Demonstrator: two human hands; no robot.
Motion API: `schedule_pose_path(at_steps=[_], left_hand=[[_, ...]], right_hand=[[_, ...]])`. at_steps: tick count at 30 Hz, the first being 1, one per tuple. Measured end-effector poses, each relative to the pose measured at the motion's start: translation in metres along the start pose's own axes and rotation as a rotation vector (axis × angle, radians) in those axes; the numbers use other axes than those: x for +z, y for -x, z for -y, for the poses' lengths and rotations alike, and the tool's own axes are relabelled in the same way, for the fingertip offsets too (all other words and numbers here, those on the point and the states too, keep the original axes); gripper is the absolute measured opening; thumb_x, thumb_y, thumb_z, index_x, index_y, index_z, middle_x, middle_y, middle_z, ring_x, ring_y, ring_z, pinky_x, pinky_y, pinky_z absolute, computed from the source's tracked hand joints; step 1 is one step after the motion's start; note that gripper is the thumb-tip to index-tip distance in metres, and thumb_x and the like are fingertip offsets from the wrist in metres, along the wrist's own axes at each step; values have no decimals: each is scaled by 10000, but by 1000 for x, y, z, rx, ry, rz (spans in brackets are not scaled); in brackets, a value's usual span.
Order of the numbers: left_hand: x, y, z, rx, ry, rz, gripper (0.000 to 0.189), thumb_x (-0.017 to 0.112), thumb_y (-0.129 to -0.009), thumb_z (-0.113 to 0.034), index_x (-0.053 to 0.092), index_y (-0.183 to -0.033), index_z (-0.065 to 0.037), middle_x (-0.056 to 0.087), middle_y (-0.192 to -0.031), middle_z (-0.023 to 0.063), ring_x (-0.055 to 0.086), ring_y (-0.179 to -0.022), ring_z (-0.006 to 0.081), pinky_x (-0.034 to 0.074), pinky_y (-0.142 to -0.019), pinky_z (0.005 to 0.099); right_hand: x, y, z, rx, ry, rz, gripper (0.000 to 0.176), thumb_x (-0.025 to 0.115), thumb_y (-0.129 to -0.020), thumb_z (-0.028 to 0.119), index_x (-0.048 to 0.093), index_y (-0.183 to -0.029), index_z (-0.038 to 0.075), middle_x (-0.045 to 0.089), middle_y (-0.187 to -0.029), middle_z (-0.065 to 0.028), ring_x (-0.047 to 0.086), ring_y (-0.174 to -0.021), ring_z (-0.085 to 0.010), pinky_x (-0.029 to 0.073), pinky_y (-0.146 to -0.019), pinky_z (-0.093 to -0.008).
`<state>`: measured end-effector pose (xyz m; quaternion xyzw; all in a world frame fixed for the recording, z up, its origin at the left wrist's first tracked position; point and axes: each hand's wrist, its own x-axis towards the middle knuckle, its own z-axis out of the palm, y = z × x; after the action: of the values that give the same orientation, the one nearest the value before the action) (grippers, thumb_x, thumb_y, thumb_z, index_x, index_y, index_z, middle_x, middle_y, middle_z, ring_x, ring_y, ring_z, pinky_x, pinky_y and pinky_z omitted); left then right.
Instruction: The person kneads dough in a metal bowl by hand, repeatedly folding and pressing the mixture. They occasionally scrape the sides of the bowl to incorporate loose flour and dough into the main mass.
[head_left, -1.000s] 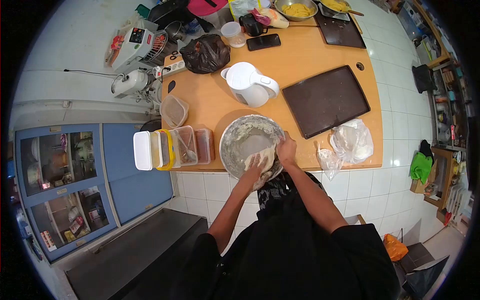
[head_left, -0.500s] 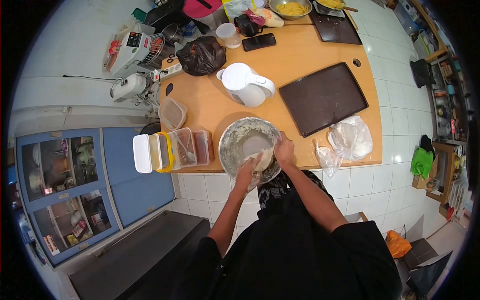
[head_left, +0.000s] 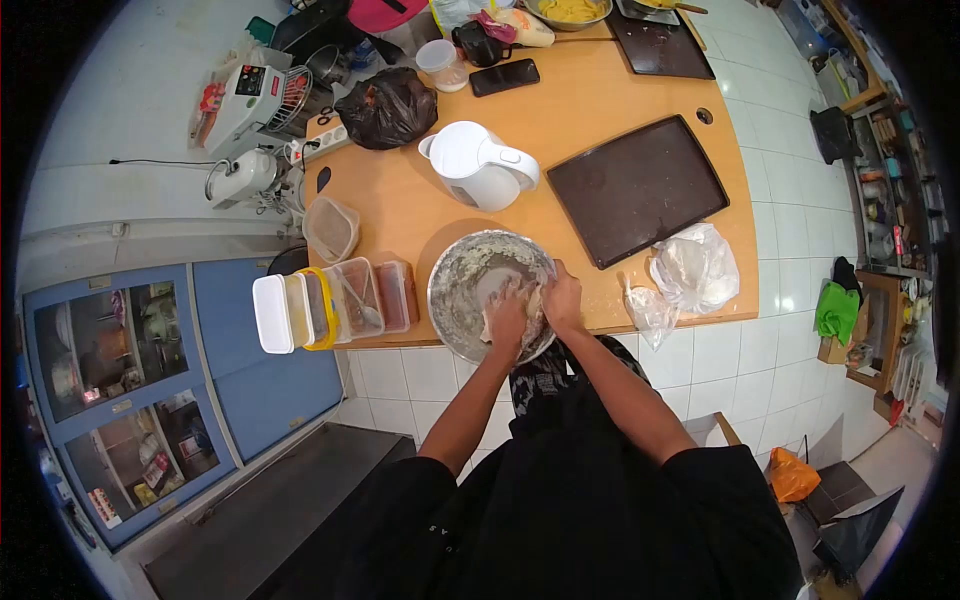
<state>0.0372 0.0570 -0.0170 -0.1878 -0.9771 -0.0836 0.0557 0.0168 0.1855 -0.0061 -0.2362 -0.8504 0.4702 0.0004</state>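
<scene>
A metal bowl (head_left: 455, 315) with pale residue smeared on its inner wall stands at the table's front edge. Inside it, my left hand (head_left: 507, 318) presses on the pale dough (head_left: 533, 322), fingers spread over it. My right hand (head_left: 562, 298) grips the bowl's right rim, its fingers wrapped round the edge. Part of the dough lies hidden under my left hand.
Behind the bowl stands a white kettle (head_left: 480, 170). To the right lie a dark tray (head_left: 640, 190) and plastic bags (head_left: 697, 270). Plastic containers (head_left: 355, 300) line the left front. Farther back are a black bag (head_left: 388, 108) and a phone (head_left: 505, 77).
My left hand has moved forward and right, from the dough's near left side to on top of it. My right hand stays on the rim. The whole view has shifted slightly.
</scene>
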Motion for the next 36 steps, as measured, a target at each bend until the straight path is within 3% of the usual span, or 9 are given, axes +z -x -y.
schedule_pose_path(at_steps=[9, 10, 13, 18, 21, 25, 26, 30, 36], left_hand=[[62, -46, 32, -286, 133, 434, 233, 503, -830, -174, 676, -971, -105, 666, -928, 132, 624, -927, 317, 446, -812, 491], [84, -40, 41, -283, 221, 203, 245, 524, -833, -245, 673, -923, -73, 663, -886, 173, 635, -841, 350, 468, -750, 498], [98, -58, 47, -395, 62, 201, 275, 439, -887, -180, 682, -871, -53, 671, -866, 199, 650, -786, 382, 515, -716, 474], [89, -74, 45, -1030, 480, -199, 428, 547, -870, -395, 652, -806, 15, 657, -799, 245, 649, -734, 395, 503, -662, 472], [63, -75, 58, -1341, 1531, -121, 451, 520, -881, -472, 660, -968, -52, 670, -910, 105, 640, -822, 299, 505, -747, 399], [-2, -66, 58, -1005, 1884, 297, 466, 480, -920, -519, 653, -1006, -95, 665, -951, 62, 630, -869, 187, 503, -814, 354], [-21, -62, 57, -1048, 1778, 534, 465, 482, -941, -474, 638, -1108, -68, 646, -1085, 96, 621, -952, 207, 475, -887, 339], [25, -4, 76, -174, 1018, 467, 480, 479, -954, -387, 531, -1317, -76, 530, -1333, 110, 497, -1231, 263, 366, -1042, 392], [-63, 28, 27, 72, 283, 586, 511, 469, -934, -343, 434, -1407, -155, 351, -1478, 182, 286, -1382, 390, 229, -1126, 515]], right_hand=[[-5, 4, -2, -19, -8, -26, 210, 551, -853, 45, 572, -1059, 10, 609, -741, -284, 609, -725, -463, 471, -600, -500], [-9, 4, 3, -27, 5, -18, 206, 550, -854, 47, 574, -1056, 9, 608, -735, -282, 609, -715, -460, 470, -594, -497], [-6, 2, 3, -49, -8, -24, 200, 547, -858, 47, 574, -1051, 1, 602, -719, -279, 608, -688, -455, 461, -576, -493], [4, 0, -6, -68, -10, -52, 188, 559, -864, 51, 573, -1043, -6, 597, -698, -277, 607, -675, -452, 452, -566, -496], [-3, 2, 6, -25, 47, -40, 169, 570, -866, 56, 574, -1023, -5, 602, -698, -276, 609, -688, -454, 457, -576, -497], [-2, -3, 9, -25, 75, -37, 134, 576, -869, 68, 565, -991, 13, 612, -717, -276, 615, -713, -456, 465, -608, -521], [-3, -4, 8, -5, 101, -30, 129, 577, -870, 72, 561, -987, 21, 616, -726, -275, 618, -722, -455, 468, -620, -532], [2, -6, 8, -2, 105, -56, 137, 572, -864, 66, 566, -996, 31, 625, -751, -275, 617, -745, -463, 468, -644, -543], [7, -12, 8, -11, 135, -23, 170, 569, -849, 61, 575, -1017, 43, 636, -765, -267, 620, -755, -466, 478, -660, -538]])
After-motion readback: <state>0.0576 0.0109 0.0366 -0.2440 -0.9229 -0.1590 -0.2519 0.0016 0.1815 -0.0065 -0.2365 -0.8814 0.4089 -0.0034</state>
